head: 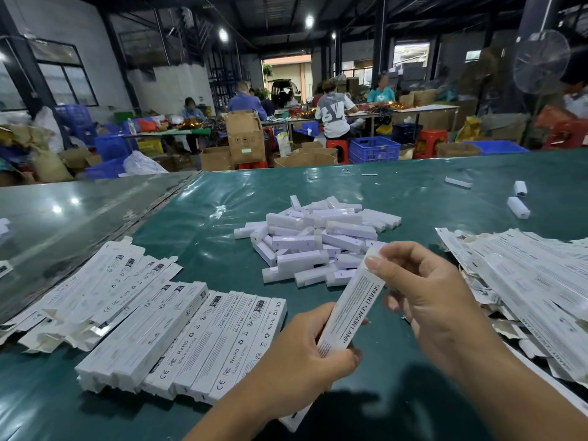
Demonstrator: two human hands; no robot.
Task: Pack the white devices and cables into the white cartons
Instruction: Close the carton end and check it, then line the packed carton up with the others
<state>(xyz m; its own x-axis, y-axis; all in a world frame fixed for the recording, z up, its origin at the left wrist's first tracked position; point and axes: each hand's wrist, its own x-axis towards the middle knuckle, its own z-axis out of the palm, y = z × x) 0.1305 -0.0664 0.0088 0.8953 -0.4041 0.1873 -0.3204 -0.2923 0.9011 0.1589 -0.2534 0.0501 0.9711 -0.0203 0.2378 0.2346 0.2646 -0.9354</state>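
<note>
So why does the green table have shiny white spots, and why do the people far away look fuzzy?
Head view: the ceiling lamps bounce off the glossy green table cover as glare spots; the far workers are blurred; the wide lens bends the table edge; the hands cast a dark shadow near the bottom.

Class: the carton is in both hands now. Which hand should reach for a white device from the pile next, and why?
Probably the right hand: it only pinches the top end of the carton and sits nearest the pile of white devices. The left hand grips the carton's lower part, steadying it.
</note>
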